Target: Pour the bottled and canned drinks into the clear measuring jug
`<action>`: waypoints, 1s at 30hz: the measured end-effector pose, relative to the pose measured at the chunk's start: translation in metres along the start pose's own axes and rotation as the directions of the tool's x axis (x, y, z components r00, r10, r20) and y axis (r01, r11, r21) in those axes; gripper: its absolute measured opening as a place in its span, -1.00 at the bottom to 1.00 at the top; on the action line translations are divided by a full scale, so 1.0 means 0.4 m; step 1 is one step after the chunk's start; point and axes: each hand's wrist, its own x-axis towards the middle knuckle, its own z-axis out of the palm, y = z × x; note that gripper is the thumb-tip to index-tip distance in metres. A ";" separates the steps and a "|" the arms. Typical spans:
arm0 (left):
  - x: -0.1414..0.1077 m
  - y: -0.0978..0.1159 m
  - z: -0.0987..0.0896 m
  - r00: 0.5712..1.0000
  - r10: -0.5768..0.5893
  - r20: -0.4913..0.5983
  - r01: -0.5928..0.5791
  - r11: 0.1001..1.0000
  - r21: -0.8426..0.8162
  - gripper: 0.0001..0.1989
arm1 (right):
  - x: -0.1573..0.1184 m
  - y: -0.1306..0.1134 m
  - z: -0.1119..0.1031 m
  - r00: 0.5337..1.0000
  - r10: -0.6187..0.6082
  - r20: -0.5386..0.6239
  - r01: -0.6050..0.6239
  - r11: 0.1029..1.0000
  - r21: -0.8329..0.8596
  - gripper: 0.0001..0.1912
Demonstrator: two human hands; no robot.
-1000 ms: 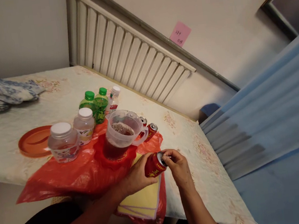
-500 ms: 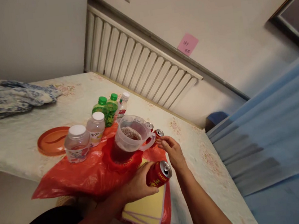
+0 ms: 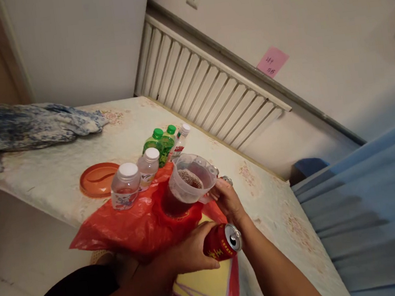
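Note:
My left hand (image 3: 194,251) is wrapped round an opened red drink can (image 3: 221,242), tilted with its top toward the right. Across from it, my right hand (image 3: 226,198) has its fingers closed at the handle of a clear plastic jug (image 3: 190,180). Dark, foamy liquid partly fills the jug, which sits on a red plastic bag (image 3: 135,227). Behind my right hand, the tops of more cans (image 3: 227,180) show, mostly hidden. Yellow cloths (image 3: 203,286) with purple edging lie below the held can.
Left of the jug stand two clear jars with white lids (image 3: 126,185), beside an orange lid (image 3: 95,180). Green-capped bottles (image 3: 157,141) and a white-capped bottle (image 3: 181,142) stand behind. A patterned cloth (image 3: 46,123) lies far left; a radiator (image 3: 203,80) and blue curtain (image 3: 370,208) border the table.
My right hand has moved from near the standing cans to the jug's handle and closed there. The can stays in my left hand. The whole view has shifted, with things appearing farther right.

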 end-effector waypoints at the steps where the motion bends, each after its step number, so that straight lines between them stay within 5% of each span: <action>1: -0.001 0.003 -0.002 1.000 0.003 0.009 -0.003 1.000 0.008 -0.18 | 0.002 -0.002 0.008 1.000 -0.003 -0.020 0.003 1.000 0.002 -0.56; 9: -0.004 0.025 -0.020 0.999 0.024 0.028 -0.025 0.999 0.040 -0.20 | -0.004 -0.068 0.037 0.986 -0.086 -0.142 0.103 0.988 0.115 -0.61; 17: -0.007 0.040 -0.032 0.997 0.073 0.003 -0.073 0.994 0.082 -0.18 | -0.020 -0.248 -0.045 0.921 -0.231 -0.314 0.248 0.969 0.013 -0.54; 23: 0.005 0.051 -0.073 0.993 0.070 -0.098 -0.061 0.994 0.095 -0.19 | -0.065 -0.364 -0.118 0.884 -0.231 -0.407 0.238 0.971 -0.034 -0.56; 30: 0.037 0.054 -0.116 0.934 0.091 -0.347 -0.062 0.994 0.095 -0.24 | -0.133 -0.395 -0.206 0.894 -0.157 -0.420 0.129 0.987 -0.093 -0.57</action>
